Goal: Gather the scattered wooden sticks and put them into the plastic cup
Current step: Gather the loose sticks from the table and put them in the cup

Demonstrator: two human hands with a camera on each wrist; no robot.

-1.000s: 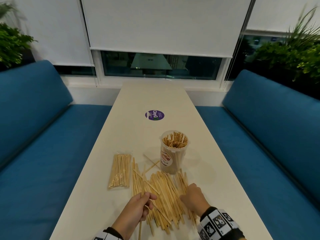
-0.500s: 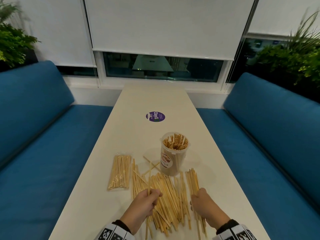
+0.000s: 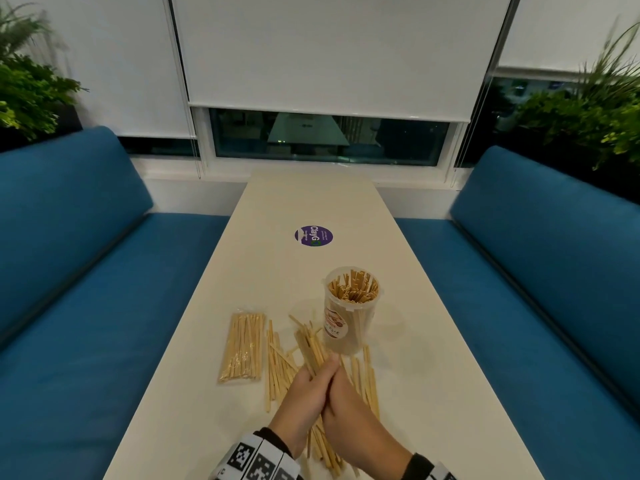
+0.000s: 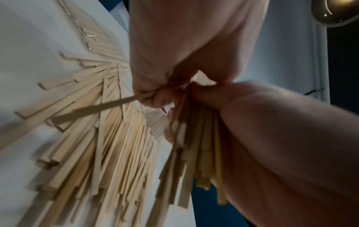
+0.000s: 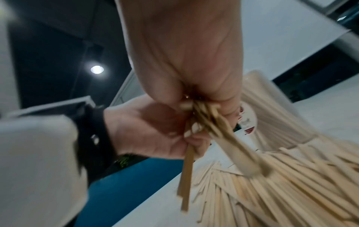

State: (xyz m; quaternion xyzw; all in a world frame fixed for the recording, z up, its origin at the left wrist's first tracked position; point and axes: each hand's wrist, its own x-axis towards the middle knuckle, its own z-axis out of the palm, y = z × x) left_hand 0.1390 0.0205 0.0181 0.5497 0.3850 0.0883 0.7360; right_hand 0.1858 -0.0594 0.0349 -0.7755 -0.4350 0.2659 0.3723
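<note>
The clear plastic cup (image 3: pixel 350 310) stands upright on the white table (image 3: pixel 311 202), packed with wooden sticks. Loose wooden sticks (image 3: pixel 277 365) lie fanned out on the table just in front of it. My two hands meet over this pile, knuckles touching. My left hand (image 3: pixel 311 379) pinches one or two sticks (image 4: pixel 97 107) that slant down toward the table. My right hand (image 3: pixel 341 382) grips a bundle of sticks (image 5: pixel 223 138), its lower ends hanging over the pile. In the right wrist view the cup (image 5: pixel 272 115) is just beyond my right fingers (image 5: pixel 227 106).
A sealed clear packet of sticks (image 3: pixel 244 348) lies left of the loose pile. A round purple sticker (image 3: pixel 313 236) sits farther up the table. Blue sofas (image 3: pixel 86 271) flank both long table edges, with a window and plants beyond.
My hands were apart on either side of the pile; they have come together at its middle, each lifting sticks off the table. The pile has bunched toward the centre.
</note>
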